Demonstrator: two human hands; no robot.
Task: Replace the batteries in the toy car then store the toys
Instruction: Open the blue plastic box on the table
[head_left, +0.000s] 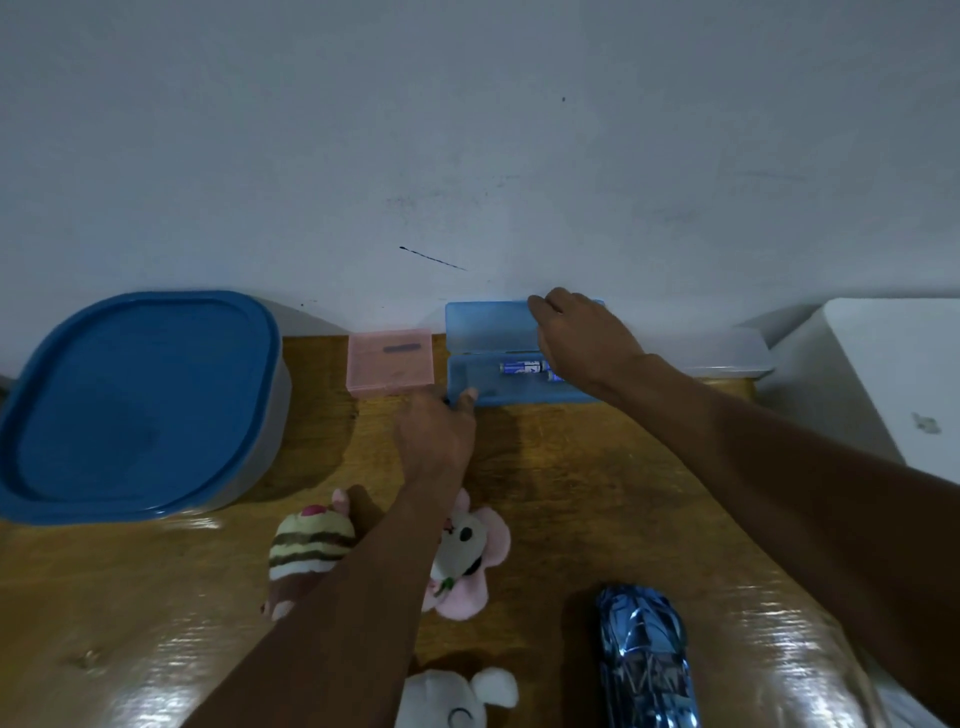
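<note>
On the wooden table (571, 493), left hand (436, 441) pinches the blue case (519, 396); right hand (582, 338) clasps its lid (488, 327).

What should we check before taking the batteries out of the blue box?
1. Blue battery case open, with its lid tipped up at the wall: ok.
2. Batteries in plain sight inside the case: ok.
3. Case steadied: ok, the left hand touches its front corner.
4. A hand free to pick up a battery: not ok, the right hand is on the lid's top edge.
5. Toy car close by on the table: ok.
6. Toy car's battery cover open: cannot tell, only its top shows.
</note>
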